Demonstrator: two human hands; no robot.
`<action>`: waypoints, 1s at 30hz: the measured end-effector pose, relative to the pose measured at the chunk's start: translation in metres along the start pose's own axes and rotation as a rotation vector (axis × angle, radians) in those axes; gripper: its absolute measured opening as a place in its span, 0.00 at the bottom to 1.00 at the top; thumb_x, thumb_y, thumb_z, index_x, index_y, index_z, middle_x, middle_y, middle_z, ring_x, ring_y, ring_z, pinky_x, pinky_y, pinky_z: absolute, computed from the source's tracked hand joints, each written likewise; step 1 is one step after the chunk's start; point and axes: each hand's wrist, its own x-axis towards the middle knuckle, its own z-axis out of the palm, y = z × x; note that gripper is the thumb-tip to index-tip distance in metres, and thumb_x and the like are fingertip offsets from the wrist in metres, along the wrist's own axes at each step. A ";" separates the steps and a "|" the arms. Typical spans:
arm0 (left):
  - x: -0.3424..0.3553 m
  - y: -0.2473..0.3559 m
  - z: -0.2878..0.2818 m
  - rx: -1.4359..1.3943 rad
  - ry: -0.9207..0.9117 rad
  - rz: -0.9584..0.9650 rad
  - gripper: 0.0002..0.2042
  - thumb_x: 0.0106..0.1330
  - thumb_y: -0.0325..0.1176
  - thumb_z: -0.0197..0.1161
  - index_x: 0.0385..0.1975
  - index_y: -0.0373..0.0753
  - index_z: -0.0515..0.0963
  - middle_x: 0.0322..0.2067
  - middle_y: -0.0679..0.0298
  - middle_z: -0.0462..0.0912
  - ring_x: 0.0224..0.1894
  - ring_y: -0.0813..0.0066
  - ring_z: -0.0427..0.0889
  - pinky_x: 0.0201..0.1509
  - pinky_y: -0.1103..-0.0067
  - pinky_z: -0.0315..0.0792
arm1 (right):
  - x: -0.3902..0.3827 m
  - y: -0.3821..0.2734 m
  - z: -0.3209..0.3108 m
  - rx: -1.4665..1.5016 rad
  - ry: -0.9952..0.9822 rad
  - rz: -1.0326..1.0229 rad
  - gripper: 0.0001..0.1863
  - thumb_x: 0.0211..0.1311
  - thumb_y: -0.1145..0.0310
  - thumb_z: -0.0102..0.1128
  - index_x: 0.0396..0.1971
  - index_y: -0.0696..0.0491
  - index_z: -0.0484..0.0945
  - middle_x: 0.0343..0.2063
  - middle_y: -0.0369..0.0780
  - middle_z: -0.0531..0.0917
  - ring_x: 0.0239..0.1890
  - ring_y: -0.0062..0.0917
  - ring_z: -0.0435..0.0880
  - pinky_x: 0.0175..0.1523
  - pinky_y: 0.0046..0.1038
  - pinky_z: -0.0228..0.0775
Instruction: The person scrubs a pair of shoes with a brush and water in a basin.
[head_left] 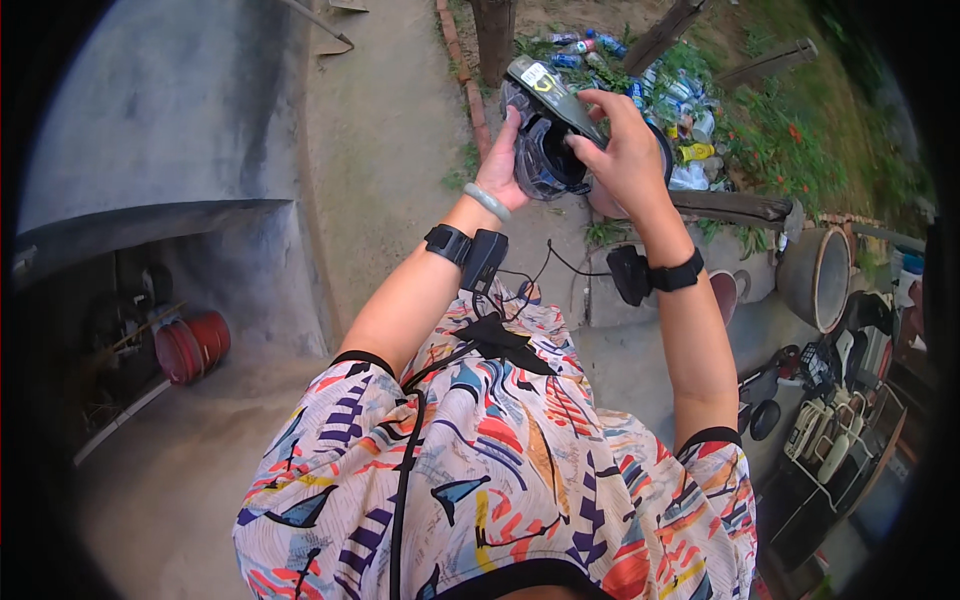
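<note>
Black and glossy, with a bluish sheen, best describes the soft bundle (540, 160) held up out in front, above the far edge of the concrete path (390, 150). Cupped against its near side by the left hand (500, 165), palm in and thumb raised along the rim. Gripped from above by the right hand (620, 150), fingers curled over and pinching a flat dark piece (553, 92) with a pale label, which sticks out of the bundle at a slant. Hard to tell whether bag, shoe or something else. Probably best handled by keeping the left palm firm underneath as a support, working the flat piece along its own length rather than twisting it, and holding both close together so nothing slips out. Worth minding the cables trailing from the black wrist units (470, 250), loose enough to snag on a finger or on the piece. Beyond the hands: a heap of plastic bottles (680, 100) among green plants, wooden posts (495, 35), a brick edging (465, 80) and a weathered log (735, 208). To the right, a round concrete pipe (815, 275) and a stack of household clutter (830, 430); far left, a red drum (192, 345) under a concrete ledge.
</note>
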 end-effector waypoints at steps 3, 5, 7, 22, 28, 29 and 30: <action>-0.004 0.010 -0.002 0.010 0.035 0.057 0.36 0.69 0.67 0.46 0.64 0.42 0.69 0.58 0.59 0.78 0.59 0.61 0.78 0.65 0.58 0.72 | -0.019 -0.007 -0.021 -0.009 -0.119 0.049 0.24 0.50 0.76 0.67 0.51 0.49 0.79 0.35 0.35 0.77 0.30 0.20 0.72 0.33 0.23 0.67; -0.006 0.018 -0.004 0.019 0.041 0.088 0.37 0.69 0.68 0.45 0.64 0.41 0.69 0.59 0.58 0.78 0.60 0.61 0.78 0.65 0.57 0.71 | -0.028 -0.009 -0.030 -0.002 -0.182 0.019 0.24 0.51 0.77 0.65 0.51 0.49 0.79 0.34 0.34 0.76 0.29 0.18 0.71 0.34 0.22 0.66; -0.003 0.022 -0.006 0.065 0.033 0.084 0.41 0.66 0.72 0.44 0.64 0.40 0.69 0.60 0.58 0.77 0.61 0.60 0.77 0.66 0.57 0.70 | -0.034 -0.013 -0.038 0.022 -0.326 0.248 0.22 0.51 0.78 0.63 0.49 0.51 0.80 0.36 0.37 0.76 0.31 0.22 0.74 0.36 0.25 0.68; 0.011 0.023 0.008 0.210 -0.045 0.103 0.40 0.66 0.68 0.51 0.65 0.39 0.65 0.57 0.56 0.78 0.57 0.63 0.80 0.62 0.62 0.75 | -0.075 -0.042 -0.026 -0.307 -0.191 0.183 0.19 0.63 0.71 0.59 0.55 0.48 0.77 0.37 0.46 0.79 0.37 0.45 0.82 0.40 0.41 0.73; 0.012 0.003 0.041 0.311 0.048 0.055 0.41 0.65 0.71 0.48 0.64 0.39 0.66 0.56 0.58 0.79 0.56 0.66 0.81 0.60 0.65 0.77 | -0.020 0.005 0.016 -0.431 0.065 0.183 0.15 0.64 0.73 0.58 0.50 0.49 0.81 0.30 0.48 0.79 0.34 0.46 0.82 0.39 0.41 0.73; 0.014 0.002 0.043 0.299 0.020 0.050 0.41 0.65 0.71 0.47 0.63 0.39 0.66 0.56 0.58 0.79 0.56 0.66 0.81 0.60 0.66 0.77 | -0.019 0.011 0.019 -0.450 0.088 0.165 0.14 0.64 0.73 0.58 0.50 0.51 0.81 0.31 0.49 0.80 0.34 0.47 0.82 0.39 0.41 0.73; 0.020 0.005 0.045 0.287 -0.003 0.064 0.41 0.64 0.72 0.47 0.63 0.39 0.67 0.55 0.58 0.79 0.55 0.66 0.81 0.60 0.66 0.77 | -0.014 0.017 0.019 -0.460 0.105 0.131 0.13 0.64 0.73 0.57 0.49 0.52 0.81 0.32 0.50 0.81 0.35 0.47 0.82 0.40 0.42 0.74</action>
